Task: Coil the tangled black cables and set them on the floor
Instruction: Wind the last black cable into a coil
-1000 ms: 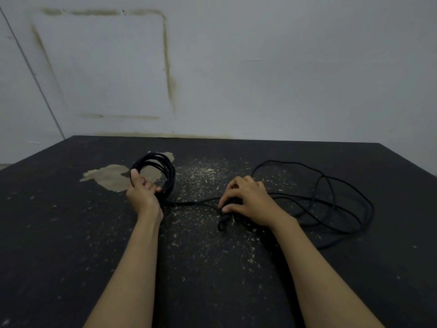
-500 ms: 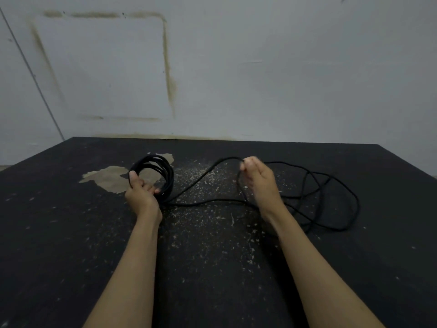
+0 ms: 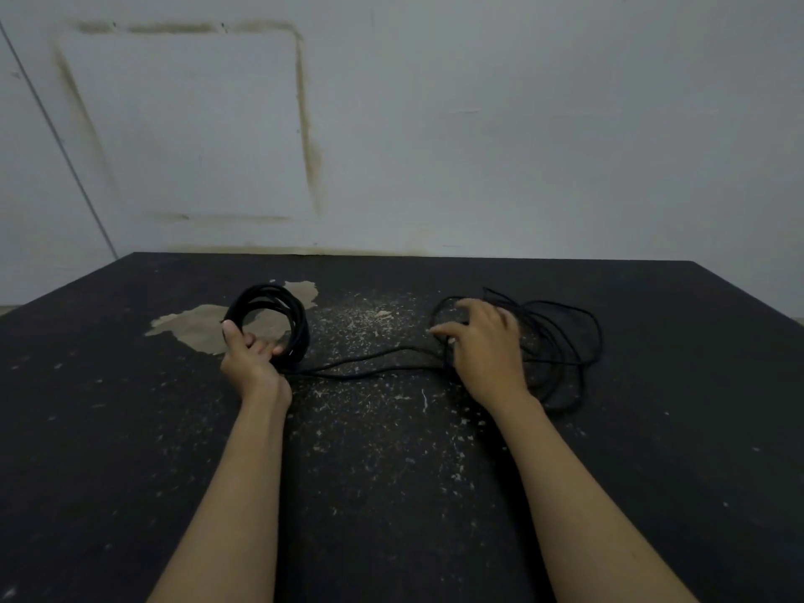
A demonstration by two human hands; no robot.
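A coiled part of the black cable (image 3: 299,326) stands upright on the dark floor (image 3: 130,428). My left hand (image 3: 251,363) grips this coil at its lower edge, thumb up along the near side. One strand (image 3: 370,362) runs from the coil to the right, into a loose tangle of black cable (image 3: 565,341). My right hand (image 3: 487,348) lies palm down over the left part of that tangle, with fingers spread and blurred. Whether any strand is caught under its fingers is hidden.
A tan patch of worn surface (image 3: 191,328) lies behind the coil. Pale crumbs and dust (image 3: 374,319) are scattered between my hands. A stained white wall (image 3: 391,145) rises directly behind the floor's far edge.
My right hand let down the raised strand and moved right onto the loose tangle. The tangle has bunched closer together. My left hand still grips the coil in the same place.
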